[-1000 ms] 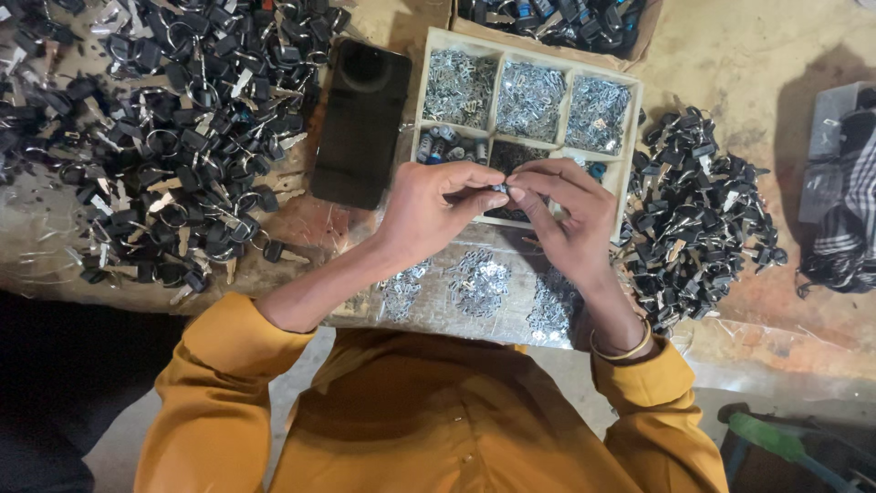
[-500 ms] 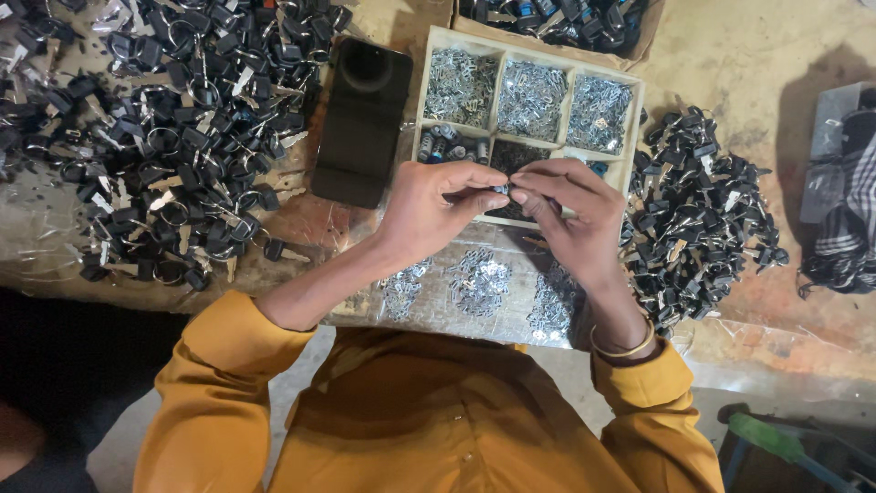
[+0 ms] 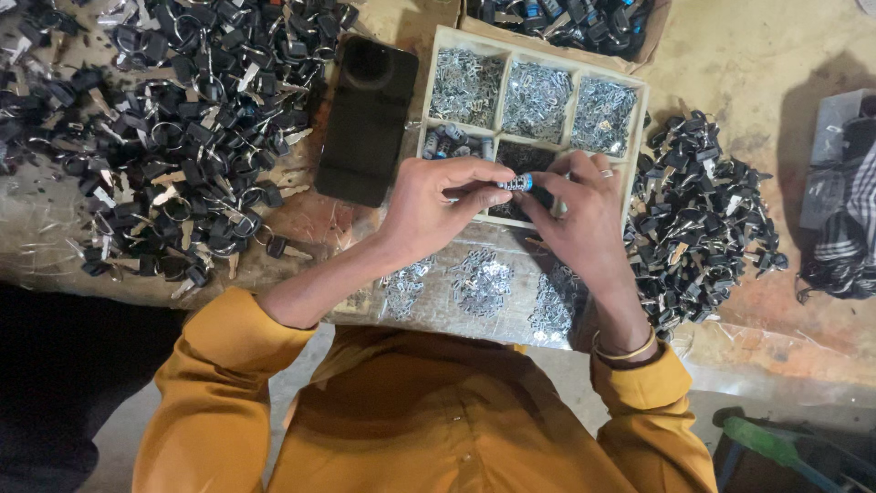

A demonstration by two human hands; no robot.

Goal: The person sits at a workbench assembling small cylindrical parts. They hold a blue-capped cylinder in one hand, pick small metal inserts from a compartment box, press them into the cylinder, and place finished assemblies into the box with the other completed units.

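Note:
My left hand (image 3: 438, 205) and my right hand (image 3: 575, 219) meet over a cream compartment tray (image 3: 639, 137) filled with small silver metal parts. Between the fingertips of both hands sits a small cylinder (image 3: 516, 183) with a blue end, held level. The left thumb and forefinger pinch it from the left, and the right fingers close on it from the right. A ring shows on my right hand, and a gold bangle (image 3: 625, 350) circles that wrist. Orange sleeves cover both forearms.
A large pile of black-headed keys (image 3: 155, 119) covers the left of the table, and a smaller pile (image 3: 698, 228) lies right of the tray. A black phone (image 3: 367, 119) lies beside the tray. A cardboard box (image 3: 566, 18) of parts stands behind. Checked cloth (image 3: 844, 228) is at the right.
Both hands have stayed over the tray, with only slight finger shifts around the small cylinder. Nothing else has moved.

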